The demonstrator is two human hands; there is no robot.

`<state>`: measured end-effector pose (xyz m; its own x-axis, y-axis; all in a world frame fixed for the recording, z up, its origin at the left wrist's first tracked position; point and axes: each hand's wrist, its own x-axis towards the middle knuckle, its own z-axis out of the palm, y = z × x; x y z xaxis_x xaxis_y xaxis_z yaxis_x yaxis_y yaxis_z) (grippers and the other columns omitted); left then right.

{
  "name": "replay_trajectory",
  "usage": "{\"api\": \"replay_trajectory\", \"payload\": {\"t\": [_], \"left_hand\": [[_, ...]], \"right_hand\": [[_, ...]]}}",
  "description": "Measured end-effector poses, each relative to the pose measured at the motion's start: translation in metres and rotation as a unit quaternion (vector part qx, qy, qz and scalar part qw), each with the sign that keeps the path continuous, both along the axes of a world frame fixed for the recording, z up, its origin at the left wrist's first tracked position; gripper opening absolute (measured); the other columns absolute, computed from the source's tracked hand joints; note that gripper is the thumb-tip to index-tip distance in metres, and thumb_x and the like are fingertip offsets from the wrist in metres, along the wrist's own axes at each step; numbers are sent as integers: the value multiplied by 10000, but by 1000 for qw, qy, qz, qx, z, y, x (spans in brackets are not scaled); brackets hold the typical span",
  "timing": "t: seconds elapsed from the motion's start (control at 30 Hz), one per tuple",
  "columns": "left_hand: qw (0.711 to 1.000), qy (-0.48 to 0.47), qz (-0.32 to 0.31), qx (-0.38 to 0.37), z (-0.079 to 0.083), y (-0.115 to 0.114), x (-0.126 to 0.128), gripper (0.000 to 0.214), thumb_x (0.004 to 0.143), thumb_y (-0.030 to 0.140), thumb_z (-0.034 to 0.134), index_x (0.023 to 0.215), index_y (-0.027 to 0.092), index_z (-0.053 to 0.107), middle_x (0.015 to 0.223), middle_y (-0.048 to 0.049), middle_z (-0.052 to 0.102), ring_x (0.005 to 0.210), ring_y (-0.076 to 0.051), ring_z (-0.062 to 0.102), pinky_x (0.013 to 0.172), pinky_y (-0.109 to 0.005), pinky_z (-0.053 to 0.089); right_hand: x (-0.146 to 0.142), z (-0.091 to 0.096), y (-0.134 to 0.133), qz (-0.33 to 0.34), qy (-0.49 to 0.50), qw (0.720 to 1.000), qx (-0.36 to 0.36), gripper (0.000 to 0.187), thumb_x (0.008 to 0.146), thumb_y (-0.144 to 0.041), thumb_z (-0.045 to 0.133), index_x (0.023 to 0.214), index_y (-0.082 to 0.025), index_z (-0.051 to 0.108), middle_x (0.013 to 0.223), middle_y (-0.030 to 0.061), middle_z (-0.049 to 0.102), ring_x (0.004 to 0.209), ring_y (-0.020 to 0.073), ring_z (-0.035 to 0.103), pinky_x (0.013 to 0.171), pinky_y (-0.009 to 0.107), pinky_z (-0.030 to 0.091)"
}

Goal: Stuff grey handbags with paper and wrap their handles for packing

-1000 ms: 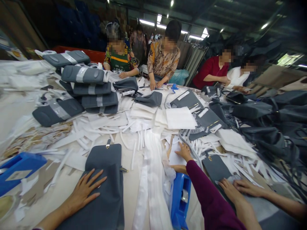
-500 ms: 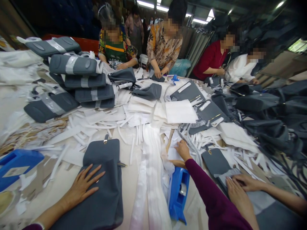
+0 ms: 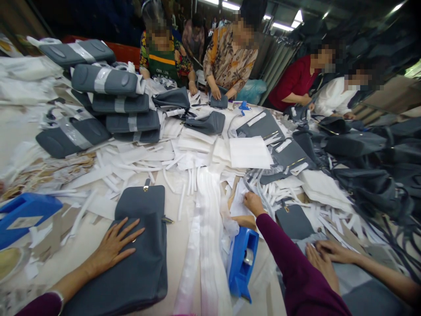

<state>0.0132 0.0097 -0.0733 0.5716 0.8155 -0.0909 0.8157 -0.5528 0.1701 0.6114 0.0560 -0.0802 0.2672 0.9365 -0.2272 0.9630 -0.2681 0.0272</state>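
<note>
My left hand (image 3: 120,241) lies flat with fingers spread on a dark grey leather-look bag (image 3: 141,263). The bag's flap (image 3: 141,199) is folded out away from me, a small metal clasp at its far end and a zip end sticking out on the right. My right hand (image 3: 254,204) is stretched forward, its fingers curled together at the edge of some white paper (image 3: 239,199) among scraps. Just nearer than that hand is a blue tape dispenser (image 3: 242,261). Long white foam strips (image 3: 210,237) run between my two hands.
Taped grey bags (image 3: 105,79) are stacked at the left back. A second blue dispenser (image 3: 29,215) stands at the left edge. White foam sheets (image 3: 250,152) lie mid-table. At right, a co-worker's hands (image 3: 324,259) work on another bag. More people stand across the table.
My right hand's fingers have drawn in and closed at the white paper. My left hand stays flat on the bag. The whole view has shifted slightly.
</note>
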Motion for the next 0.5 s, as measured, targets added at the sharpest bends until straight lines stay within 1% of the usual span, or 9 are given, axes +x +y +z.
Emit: {"api": "replay_trajectory", "payload": {"t": [0.17, 0.3, 0.4, 0.5], "left_hand": [[1000, 9, -14, 9, -2, 0, -2, 427, 925, 490, 379, 1338, 413, 457, 1488, 82, 358, 1392, -253, 221, 1109, -434, 194], [1000, 9, -19, 12, -4, 1, -4, 422, 933, 473, 366, 1343, 417, 447, 1492, 88, 350, 1390, -252, 224, 1109, -433, 193], [1000, 3, -19, -2, -4, 1, -5, 433, 928, 469, 373, 1354, 418, 431, 1495, 83, 346, 1396, -254, 205, 1115, -425, 167], [1000, -7, -25, 0, -5, 0, -8, 455, 915, 475, 393, 1368, 429, 403, 1503, 75, 331, 1401, -263, 193, 1115, -421, 157]], "right_hand": [[1, 7, 3, -48, 55, 997, 24, 193, 767, -126, 510, 800, -142, 699, 876, 149, 694, 891, 246, 632, 761, 302, 412], [14, 19, 8, -92, 135, 983, 77, 182, 718, -146, 512, 757, -151, 690, 810, 126, 694, 864, 242, 624, 747, 300, 420], [29, 36, 9, -109, 233, 960, 113, 187, 720, -207, 498, 745, -138, 670, 719, 94, 680, 758, 219, 631, 695, 286, 453], [38, 58, 2, -114, 326, 925, 158, 272, 757, -300, 464, 830, -124, 659, 764, 107, 688, 721, 219, 636, 662, 302, 487]]}}
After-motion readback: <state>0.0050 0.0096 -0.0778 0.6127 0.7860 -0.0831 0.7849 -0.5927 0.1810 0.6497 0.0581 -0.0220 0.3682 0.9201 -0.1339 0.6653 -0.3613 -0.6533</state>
